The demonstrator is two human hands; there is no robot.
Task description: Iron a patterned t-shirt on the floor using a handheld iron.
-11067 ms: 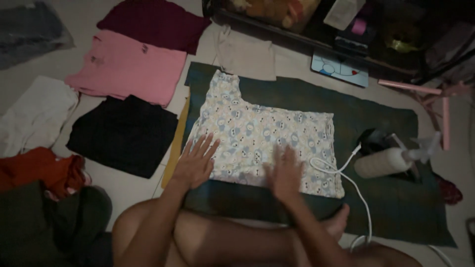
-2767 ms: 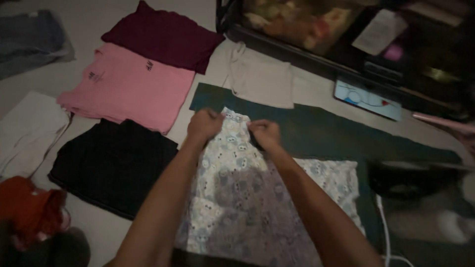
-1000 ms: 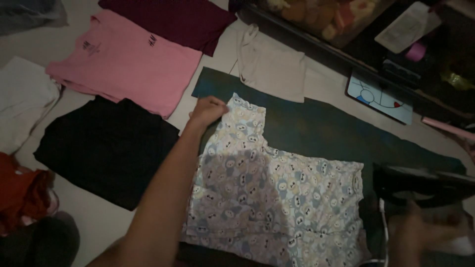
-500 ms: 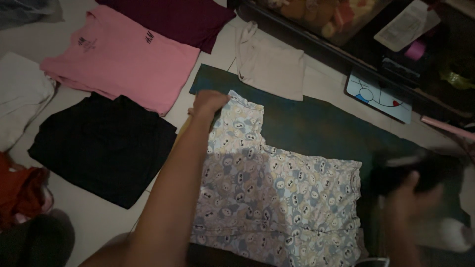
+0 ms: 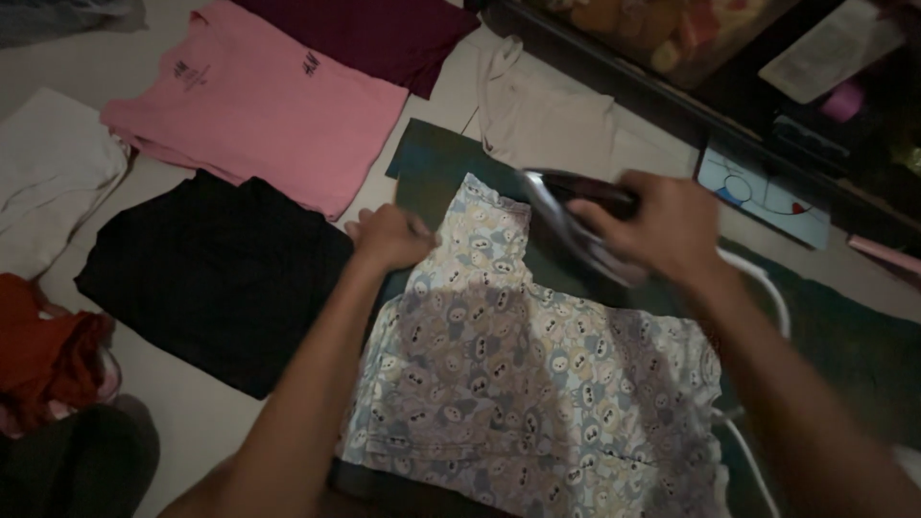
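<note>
**Iron lifted over the patterned shirt**

Spread flat on a dark green mat (image 5: 844, 355): a pale patterned shirt (image 5: 537, 384), front up, sleeve end pointing away from the body. Pinned at that far-left corner by the left hand (image 5: 389, 237), fingers curled down onto the fabric edge and clenched around it. Held in the right hand (image 5: 667, 225), fingers wrapped tight around the handle: an iron (image 5: 576, 216), tilted, soleplate facing down-left, hovering just above the shirt's upper part and not plainly touching the cloth. Trailing to the right of the shirt, a white cord (image 5: 767, 288).

Judged from the layout: shirt laid out and smoothed, iron in hand, pressing itself apparently barely begun; wrinkles hard to read in the dim light, so no telling how much of the cloth is already flat. Left to do, by the look of it: passes over the body and lower hem of the shirt.

Left of the shirt: a black shirt (image 5: 216, 278), flat on the floor. Beyond that, a pink shirt (image 5: 254, 101) and a maroon one (image 5: 374, 34). Just past the shirt's far edge, a beige top (image 5: 542, 120). Far left of the shirt, a crumpled orange-red garment (image 5: 43, 350).
</note>
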